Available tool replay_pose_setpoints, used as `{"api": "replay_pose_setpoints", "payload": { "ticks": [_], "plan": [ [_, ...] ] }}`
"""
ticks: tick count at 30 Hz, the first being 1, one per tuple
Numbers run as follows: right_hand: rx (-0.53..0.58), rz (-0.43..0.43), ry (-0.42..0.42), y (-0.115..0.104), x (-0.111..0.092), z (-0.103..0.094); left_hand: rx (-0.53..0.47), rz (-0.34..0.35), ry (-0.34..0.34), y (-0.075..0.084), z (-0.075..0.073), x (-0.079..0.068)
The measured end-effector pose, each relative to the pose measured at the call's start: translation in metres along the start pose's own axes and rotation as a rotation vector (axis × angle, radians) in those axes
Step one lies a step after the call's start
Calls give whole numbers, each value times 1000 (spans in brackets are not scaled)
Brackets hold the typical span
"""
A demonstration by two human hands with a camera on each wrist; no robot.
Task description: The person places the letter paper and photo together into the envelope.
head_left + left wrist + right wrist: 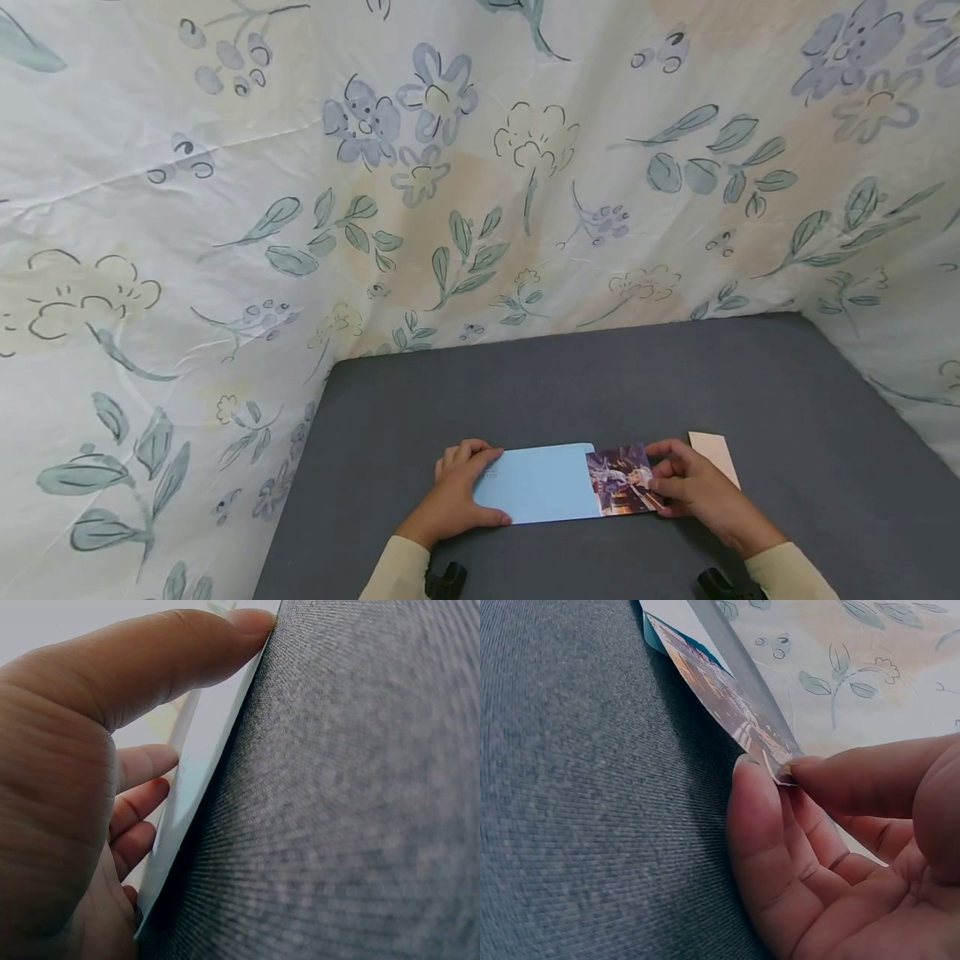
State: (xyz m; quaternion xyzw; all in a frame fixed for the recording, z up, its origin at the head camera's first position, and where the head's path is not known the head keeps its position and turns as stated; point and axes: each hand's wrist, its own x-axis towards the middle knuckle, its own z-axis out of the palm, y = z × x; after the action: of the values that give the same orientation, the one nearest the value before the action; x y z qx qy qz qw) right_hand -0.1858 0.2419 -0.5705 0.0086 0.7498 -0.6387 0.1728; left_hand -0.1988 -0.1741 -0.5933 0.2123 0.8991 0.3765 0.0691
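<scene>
A flat light blue envelope [547,483] lies lengthwise near the front of the dark table. At its left end my left hand [459,490] grips it, thumb at the near edge and fingers at the far edge. A colourful printed picture card [621,481] extends from the envelope's right end, its left part hidden there. My right hand [693,486] pinches the card's right end between thumb and fingers. In the right wrist view, the card [727,705] bends slightly, with a teal corner [654,637] of the envelope showing beneath it.
A pale beige piece of paper or card [716,457] lies just behind my right hand, partly covered by it. Floral cloth [480,183] hangs behind the dark grey tabletop [525,383] and along its sides.
</scene>
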Motion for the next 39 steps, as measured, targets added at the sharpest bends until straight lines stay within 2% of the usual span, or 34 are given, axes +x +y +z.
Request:
{"api": "replay_pose_setpoints", "payload": {
  "ticks": [17, 27, 39],
  "plan": [
    [-14, -23, -14, 4, -2, 6, 0, 25, 2, -2, -2, -3],
    [9, -33, -76, 2, 0, 7, -1, -2, -12, -1, -3, -2],
    [27, -33, -78, 1, 3, 17, -5, 5, -19, -4, -7, 2]
  ]
}}
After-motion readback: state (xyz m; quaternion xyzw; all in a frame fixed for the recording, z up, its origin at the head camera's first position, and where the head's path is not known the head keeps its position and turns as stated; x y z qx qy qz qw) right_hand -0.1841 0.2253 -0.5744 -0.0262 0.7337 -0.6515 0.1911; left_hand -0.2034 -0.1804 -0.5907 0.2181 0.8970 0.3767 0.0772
